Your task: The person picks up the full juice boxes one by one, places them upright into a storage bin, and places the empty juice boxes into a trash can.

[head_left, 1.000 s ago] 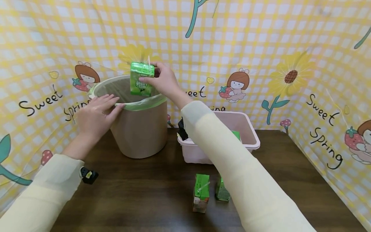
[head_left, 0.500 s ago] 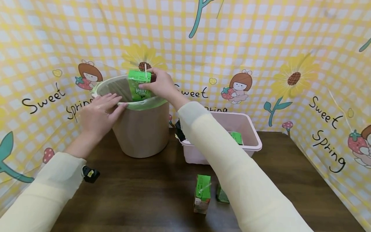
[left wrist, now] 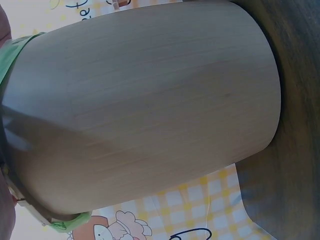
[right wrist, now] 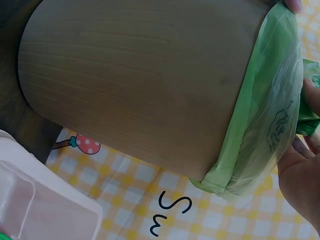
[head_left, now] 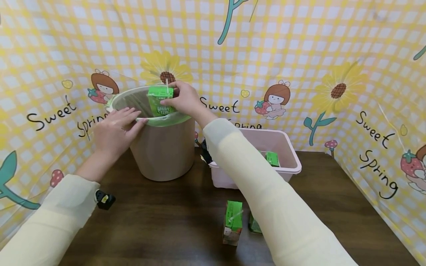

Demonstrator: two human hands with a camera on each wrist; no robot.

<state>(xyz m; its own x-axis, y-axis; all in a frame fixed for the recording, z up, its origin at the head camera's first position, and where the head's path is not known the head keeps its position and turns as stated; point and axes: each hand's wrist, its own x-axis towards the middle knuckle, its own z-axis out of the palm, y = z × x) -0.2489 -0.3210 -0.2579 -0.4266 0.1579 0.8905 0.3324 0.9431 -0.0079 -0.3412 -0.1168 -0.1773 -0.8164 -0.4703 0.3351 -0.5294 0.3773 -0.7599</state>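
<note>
Right fingers (head_left: pixel 167 101) round carton (head_left: pixel 156 102), left fingers (head_left: pixel 128 112) straight across bin rim (head_left: pixel 166 121), straw (head_left: pixel 167 85) in head view only

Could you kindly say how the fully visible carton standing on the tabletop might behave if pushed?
The carton may tip if pushed near its top, since it stands upright on a narrow base. Its straight edges suggest fairly stiff walls. The straw at its top hints it may be partly drained, hence light.

My pale cream sleeves (head_left: pixel 257 177), a bright green boxy carton (head_left: pixel 155 104), a taupe round bin (head_left: pixel 163 151), its pale green plastic liner (right wrist: pixel 270 100), a pale pink plastic tub (head_left: pixel 224 178), a dark brown wood-grained bench (head_left: pixel 173 221), yellow-and-white checked cloth (head_left: pixel 293 37)
</note>
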